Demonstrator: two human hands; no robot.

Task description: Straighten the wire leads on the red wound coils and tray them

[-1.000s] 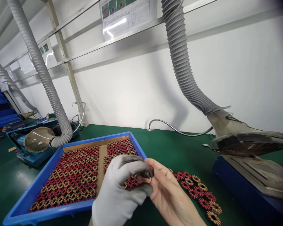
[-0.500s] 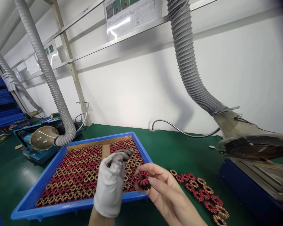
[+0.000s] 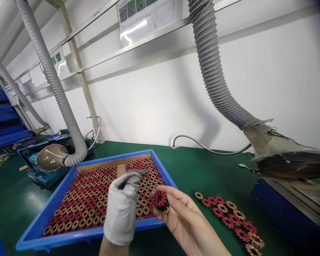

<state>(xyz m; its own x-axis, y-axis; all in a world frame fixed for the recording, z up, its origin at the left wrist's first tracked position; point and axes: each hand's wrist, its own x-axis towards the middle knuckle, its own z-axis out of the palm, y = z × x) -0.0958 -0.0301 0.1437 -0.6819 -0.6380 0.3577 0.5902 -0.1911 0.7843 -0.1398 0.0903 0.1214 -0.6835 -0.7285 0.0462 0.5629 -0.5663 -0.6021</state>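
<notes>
Glossy green bench top (image 3: 192,167) is spreading beneath a smooth white wall (image 3: 149,99), and a grey ribbed hose (image 3: 210,60) is curving down to a dull, flared hood (image 3: 280,156) at the right.

The bare right hand (image 3: 182,213) is pinching a red-and-black wound ring (image 3: 161,203) between thumb and fingers, holding it up in view over the near right part of a blue tray (image 3: 72,239). Its round, holed face is turning toward the camera, and its short axis is running through the hole, slanting away so that the dark side wall is showing at the lower right. Red windings are radiating around the opening like petals.

Just beside it, the left hand (image 3: 122,206) is wearing a pale cloth glove, creased at the wrist and smudged grey at the fingers. Those fingers are curling over toward the right; I cannot tell whether their tips are pressing together or gripping anything.

Rigid plastic walls are enclosing tightly packed red and tan rings (image 3: 85,195), with flat brown cardboard (image 3: 120,170) lying exposed between two blocks. More loose rings (image 3: 232,220), toothed and coil-wound, are lying in a ragged diagonal band on the green surface to the right.
</notes>
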